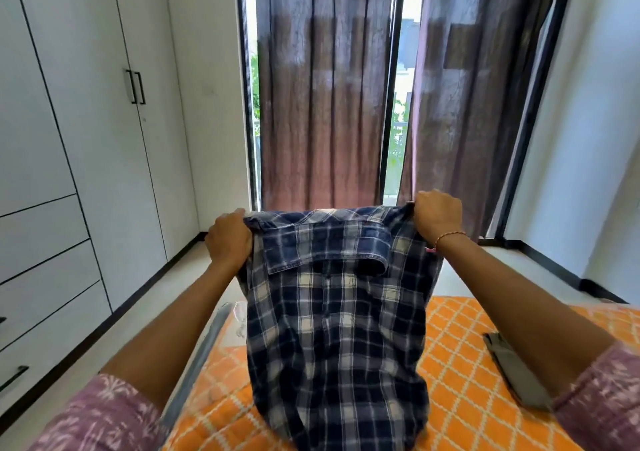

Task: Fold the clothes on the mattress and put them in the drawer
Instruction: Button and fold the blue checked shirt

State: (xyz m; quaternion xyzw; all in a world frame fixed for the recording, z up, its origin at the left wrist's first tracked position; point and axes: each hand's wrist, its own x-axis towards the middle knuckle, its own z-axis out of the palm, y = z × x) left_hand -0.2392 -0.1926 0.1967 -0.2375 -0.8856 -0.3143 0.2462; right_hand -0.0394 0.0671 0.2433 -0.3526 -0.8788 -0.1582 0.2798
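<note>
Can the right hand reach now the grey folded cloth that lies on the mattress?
Probably not yet. The right hand grips the plaid shirt up in the air. The grey cloth lies under that forearm with nothing on it, so the way looks free after the hand lets go of the shirt.

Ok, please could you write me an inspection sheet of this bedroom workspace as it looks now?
Surface: mattress with an orange cover in a white diamond pattern.
Job's things: blue plaid shirt held up by its shoulders, collar on top, lower part hanging to the mattress; closed drawers in the white wardrobe on the left.
Clutter: grey folded item lying on the mattress at right.
Hands: left hand and right hand each grip one shoulder of the shirt.
Cables: nothing seen.
Surroundings: brown curtains over a glass door, white walls, pale floor.
</note>
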